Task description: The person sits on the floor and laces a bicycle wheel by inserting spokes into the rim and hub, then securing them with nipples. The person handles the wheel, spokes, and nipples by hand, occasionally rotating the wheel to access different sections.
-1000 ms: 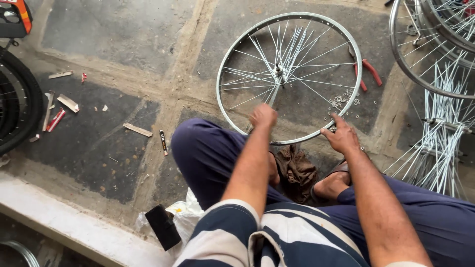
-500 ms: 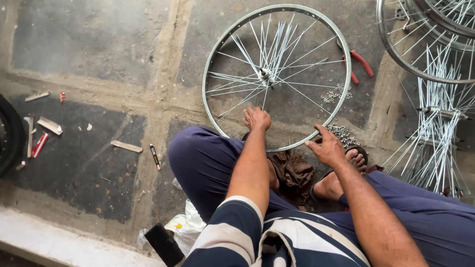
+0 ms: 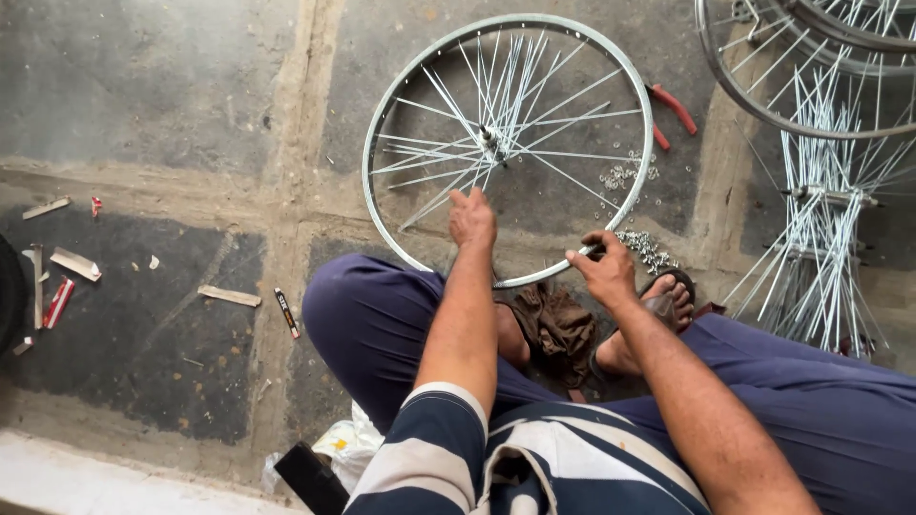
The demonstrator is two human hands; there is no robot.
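A silver bicycle wheel rim (image 3: 382, 124) with loose spokes and a hub (image 3: 491, 141) lies flat on the stone floor in front of me. My left hand (image 3: 472, 217) reaches inside the rim and its fingers pinch a spoke near the lower edge. My right hand (image 3: 601, 267) grips the near right part of the rim with closed fingers. A pile of small metal spoke nipples (image 3: 649, 250) lies just beyond my right hand. I sit cross-legged in dark blue trousers, with a brown rag (image 3: 558, 324) between my legs.
Red-handled pliers (image 3: 673, 107) lie right of the wheel. More rims (image 3: 763, 95) and a bundle of spoked hubs (image 3: 821, 219) sit at the upper right. Small scraps and a marker (image 3: 286, 312) lie on the floor at left. A black phone (image 3: 310, 477) lies by my left knee.
The view has shifted, so the wheel sits higher and more to the centre. My left hand has moved from the rim's near edge in toward the spokes. My right hand stays on the rim.
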